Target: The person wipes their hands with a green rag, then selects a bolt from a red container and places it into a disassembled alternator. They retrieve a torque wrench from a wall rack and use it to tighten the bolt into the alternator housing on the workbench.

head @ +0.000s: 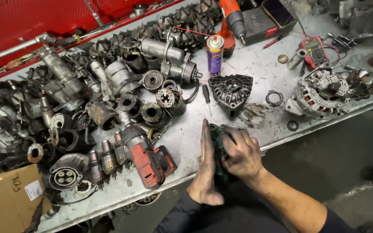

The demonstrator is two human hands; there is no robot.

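I've got both hands at the worktop's [255,73] near edge, around a dark green part [219,149]. It's mostly hidden between my palms, so I can't tell what it is; only a green sliver shows. Left hand [207,170] stands flat against its left side, fingers straight, pointing away from me. Right hand [241,153] is curled over the top and right side, grip closed on it. The part's underside and how it meets the worktop are covered. Just left, near the same edge, lies a red and black power drill [145,157], with three small armatures [109,157] in a row beside it. Beyond my hands sits a black alternator end housing [231,89], with a screwdriver [206,93] and a purple spray can [215,54] near it. At the right edge sits an alternator [324,92], with a red multimeter [314,51] behind it. The left half is piled with starter motors [169,60] and housings, overlapping, hard to separate. A cardboard box [7,200] is cut off at the near left corner.
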